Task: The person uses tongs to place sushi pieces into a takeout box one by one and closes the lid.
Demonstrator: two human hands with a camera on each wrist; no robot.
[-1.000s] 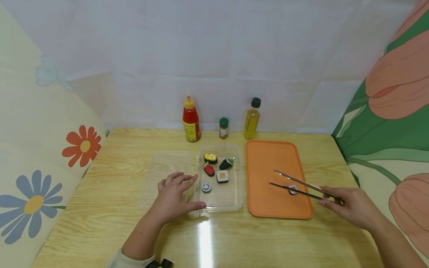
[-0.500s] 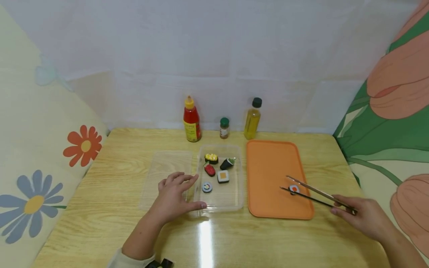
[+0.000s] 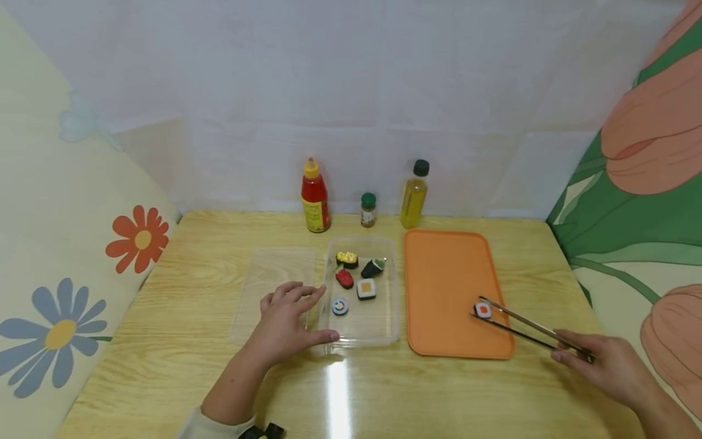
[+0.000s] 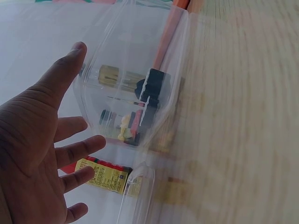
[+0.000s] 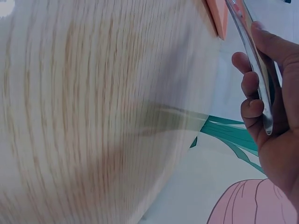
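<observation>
Woodgrain table (image 3: 439,402), red-centred white sushi (image 3: 483,311), right hand (image 3: 609,367) gripping tongs (image 5: 266,114), left hand (image 3: 284,323) splayed

There are two hands (image 3: 287,323), one pair of tongs (image 5: 264,100), six sushi pieces (image 3: 366,289) with five of them inside one clear container (image 3: 385,320), one clear lid (image 3: 285,265), one orange tray (image 3: 444,268), two bottles (image 3: 315,201) (one red, one yellow), one small green-capped jar (image 3: 368,211), one counter (image 3: 428,396) and two printed daisies (image 3: 143,239).

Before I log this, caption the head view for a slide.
Right hand holds tongs astride a sushi piece on an orange tray; left hand near a clear box holding five more.
</observation>
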